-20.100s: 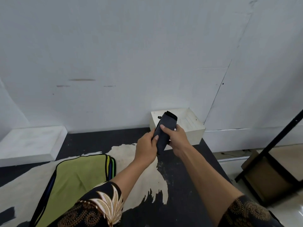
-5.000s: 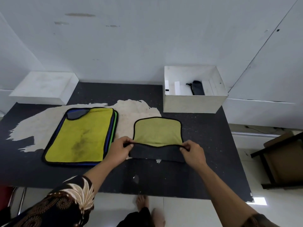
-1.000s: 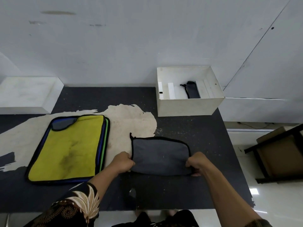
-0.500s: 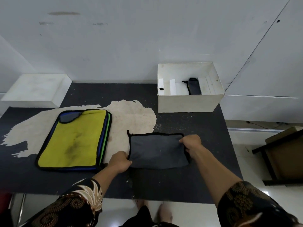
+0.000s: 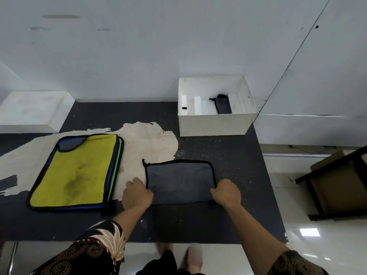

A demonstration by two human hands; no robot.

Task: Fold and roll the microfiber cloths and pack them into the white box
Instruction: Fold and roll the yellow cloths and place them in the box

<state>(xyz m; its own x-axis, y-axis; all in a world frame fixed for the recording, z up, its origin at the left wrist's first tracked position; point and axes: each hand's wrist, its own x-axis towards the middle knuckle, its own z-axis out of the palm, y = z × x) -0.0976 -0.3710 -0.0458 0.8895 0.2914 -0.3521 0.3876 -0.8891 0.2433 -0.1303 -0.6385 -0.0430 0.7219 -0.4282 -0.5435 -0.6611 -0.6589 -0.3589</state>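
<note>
A folded grey cloth (image 5: 179,180) with black trim lies flat on the black table (image 5: 234,161), grey side up. My left hand (image 5: 136,194) grips its near left corner and my right hand (image 5: 226,193) grips its near right corner, fingers curled under the near edge. To the left lies a stack of flat cloths (image 5: 76,170), yellow side up with blue and green edges showing. The white box (image 5: 215,124) stands at the table's back right and holds one rolled dark cloth (image 5: 223,104) between white dividers.
A white block (image 5: 33,111) sits at the back left against the wall. A large pale worn patch (image 5: 151,143) marks the tabletop. Off the table's right edge stands a dark-framed stand with a brown box (image 5: 337,185). My feet show below the near edge.
My right hand has come back from the cloth's far right corner to its near right corner. The cloth stays folded grey side up; my left hand keeps its corner.
</note>
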